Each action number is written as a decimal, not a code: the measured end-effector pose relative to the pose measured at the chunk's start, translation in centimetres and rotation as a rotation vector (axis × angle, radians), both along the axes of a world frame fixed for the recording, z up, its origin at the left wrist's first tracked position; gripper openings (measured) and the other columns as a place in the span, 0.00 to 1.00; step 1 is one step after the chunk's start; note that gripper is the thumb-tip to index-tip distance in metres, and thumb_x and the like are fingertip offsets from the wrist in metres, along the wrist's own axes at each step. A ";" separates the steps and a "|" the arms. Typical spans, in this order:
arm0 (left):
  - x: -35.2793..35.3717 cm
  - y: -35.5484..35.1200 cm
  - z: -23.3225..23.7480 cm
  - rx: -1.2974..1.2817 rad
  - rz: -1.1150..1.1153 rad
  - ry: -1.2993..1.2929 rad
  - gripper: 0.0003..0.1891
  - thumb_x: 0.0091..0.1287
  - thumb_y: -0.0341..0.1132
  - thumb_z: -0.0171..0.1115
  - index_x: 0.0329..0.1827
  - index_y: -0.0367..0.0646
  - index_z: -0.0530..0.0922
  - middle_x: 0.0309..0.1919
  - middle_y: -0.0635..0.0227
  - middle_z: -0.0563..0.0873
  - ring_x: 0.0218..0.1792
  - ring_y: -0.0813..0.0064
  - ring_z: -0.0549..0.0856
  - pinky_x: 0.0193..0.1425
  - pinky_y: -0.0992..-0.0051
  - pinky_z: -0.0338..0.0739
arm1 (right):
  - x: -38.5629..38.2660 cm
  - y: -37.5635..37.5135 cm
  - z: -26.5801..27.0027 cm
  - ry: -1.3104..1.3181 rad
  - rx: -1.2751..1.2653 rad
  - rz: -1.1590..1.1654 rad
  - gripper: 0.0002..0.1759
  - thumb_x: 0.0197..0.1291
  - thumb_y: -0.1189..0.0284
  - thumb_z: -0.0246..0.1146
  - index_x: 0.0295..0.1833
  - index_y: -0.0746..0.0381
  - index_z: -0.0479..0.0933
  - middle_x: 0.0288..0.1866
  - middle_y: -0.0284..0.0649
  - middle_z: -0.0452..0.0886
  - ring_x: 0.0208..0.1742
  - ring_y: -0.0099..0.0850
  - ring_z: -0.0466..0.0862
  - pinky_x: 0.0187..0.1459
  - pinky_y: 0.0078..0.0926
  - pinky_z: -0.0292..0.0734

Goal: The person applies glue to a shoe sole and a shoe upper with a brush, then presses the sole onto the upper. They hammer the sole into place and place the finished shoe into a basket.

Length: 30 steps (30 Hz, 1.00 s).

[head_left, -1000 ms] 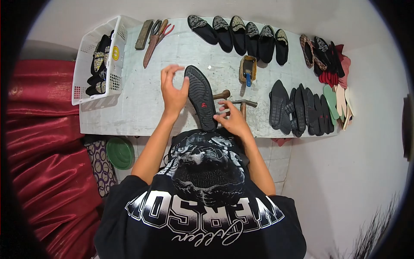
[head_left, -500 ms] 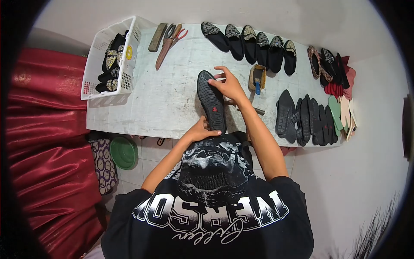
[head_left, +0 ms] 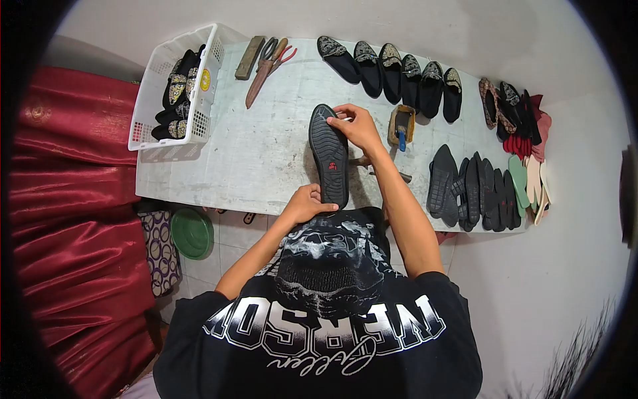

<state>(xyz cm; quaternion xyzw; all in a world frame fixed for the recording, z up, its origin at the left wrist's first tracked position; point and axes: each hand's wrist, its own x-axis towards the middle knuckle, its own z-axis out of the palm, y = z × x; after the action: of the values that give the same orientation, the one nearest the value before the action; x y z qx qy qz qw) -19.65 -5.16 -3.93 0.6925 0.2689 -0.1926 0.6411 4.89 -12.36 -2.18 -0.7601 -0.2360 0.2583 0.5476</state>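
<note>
A black shoe (head_left: pixel 329 149) with its ridged sole facing up, marked by a small red logo, is held between my hands over the near side of the table. My left hand (head_left: pixel 311 204) grips its heel end, thumb lying across the edge. At the toe end, my right hand (head_left: pixel 357 126) pinches the edge between thumb and fingers. The shoe's upper is hidden beneath the sole. Just right of the shoe lies a hammer (head_left: pixel 399 174), partly covered by my right forearm.
A white basket (head_left: pixel 207 93) of black shoes stands at the left. Pliers (head_left: pixel 282 56) and a whetstone-like block (head_left: pixel 250 58) lie at the back. Several black slip-ons (head_left: pixel 392 66) line the far edge. A glue container (head_left: pixel 402 123) with a brush sits near several black soles (head_left: pixel 442 183).
My right hand's fingers have closed from a spread pose onto the shoe's toe edge. The shoe has turned slightly more upright in view, and the view has shifted a little.
</note>
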 end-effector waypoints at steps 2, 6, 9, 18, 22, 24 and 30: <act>-0.5 0.2 -0.9 -0.039 0.062 -0.055 0.22 0.56 0.35 0.87 0.44 0.34 0.82 0.33 0.64 0.91 0.31 0.79 0.88 0.38 0.76 0.83 | 0.5 0.3 0.2 0.013 0.013 -0.013 0.25 0.56 0.62 0.80 0.56 0.65 0.87 0.44 0.44 0.91 0.39 0.30 0.90 0.43 0.28 0.84; -0.2 0.9 3.1 -0.202 0.273 -0.133 0.15 0.61 0.27 0.82 0.43 0.36 0.81 0.35 0.65 0.91 0.34 0.80 0.88 0.40 0.78 0.83 | 0.7 0.9 1.4 0.059 0.050 -0.077 0.21 0.61 0.68 0.79 0.55 0.68 0.86 0.41 0.39 0.89 0.40 0.23 0.86 0.43 0.21 0.81; -0.2 2.0 3.1 -0.219 0.328 -0.157 0.13 0.63 0.22 0.78 0.46 0.34 0.81 0.36 0.65 0.91 0.37 0.80 0.89 0.45 0.78 0.84 | 1.0 1.6 0.8 0.076 0.114 -0.159 0.20 0.61 0.70 0.78 0.54 0.70 0.86 0.40 0.38 0.89 0.39 0.23 0.86 0.42 0.20 0.80; 2.1 5.0 5.6 -0.222 0.704 -0.330 0.26 0.64 0.21 0.75 0.66 0.33 0.79 0.41 0.69 0.85 0.43 0.78 0.86 0.49 0.77 0.84 | 3.2 0.8 2.8 0.193 0.449 -0.409 0.28 0.62 0.73 0.77 0.64 0.67 0.75 0.42 0.42 0.88 0.39 0.24 0.86 0.41 0.22 0.80; 3.2 5.1 9.7 0.279 0.574 -0.570 0.24 0.67 0.24 0.71 0.66 0.42 0.82 0.43 0.68 0.80 0.48 0.74 0.80 0.57 0.69 0.82 | 1.4 -2.3 6.9 0.093 0.452 -0.416 0.26 0.69 0.77 0.68 0.71 0.57 0.72 0.55 0.43 0.81 0.50 0.27 0.83 0.51 0.26 0.80; 3.0 5.0 10.6 0.304 0.478 -0.589 0.20 0.69 0.25 0.69 0.63 0.42 0.85 0.44 0.68 0.79 0.48 0.75 0.79 0.57 0.72 0.79 | 0.4 -4.4 5.9 -0.085 0.395 -0.409 0.22 0.73 0.76 0.65 0.70 0.60 0.75 0.64 0.38 0.80 0.68 0.30 0.76 0.67 0.29 0.72; 0.1 5.9 13.1 0.458 0.075 -0.648 0.16 0.67 0.29 0.72 0.57 0.49 0.91 0.48 0.64 0.78 0.50 0.66 0.82 0.59 0.69 0.78 | -5.0 -10.7 4.6 -0.094 0.286 -0.575 0.16 0.72 0.75 0.67 0.63 0.62 0.83 0.45 0.27 0.80 0.24 0.09 0.62 0.24 0.12 0.53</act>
<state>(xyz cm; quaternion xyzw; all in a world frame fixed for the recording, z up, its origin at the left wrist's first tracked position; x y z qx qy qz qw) -19.57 0.74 9.14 0.8320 0.1138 0.1244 0.5285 -0.13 -23.05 2.40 -0.7222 -0.0706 0.0217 0.6877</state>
